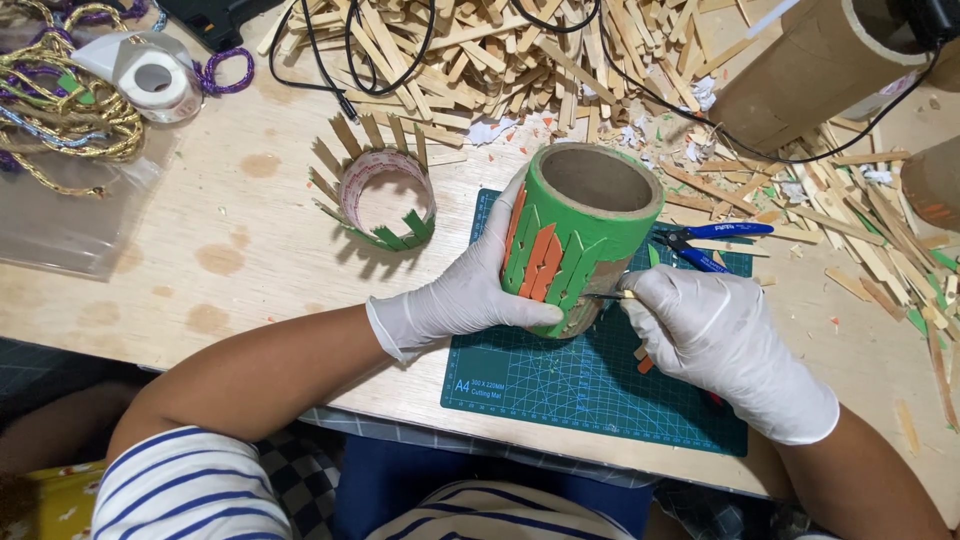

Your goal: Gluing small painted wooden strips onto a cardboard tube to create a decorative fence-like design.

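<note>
My left hand (470, 290) grips the green tube (575, 235), tilted over the cutting mat (600, 385); my right hand (725, 340) pinches a thin tool (605, 295) against its lower edge. I must hold the tube steady and press gently.

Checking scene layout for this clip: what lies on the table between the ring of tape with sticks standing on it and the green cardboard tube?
In the head view, only bare wooden table and the green cutting mat's edge lie between the tape ring with sticks and the green cardboard tube.
</note>
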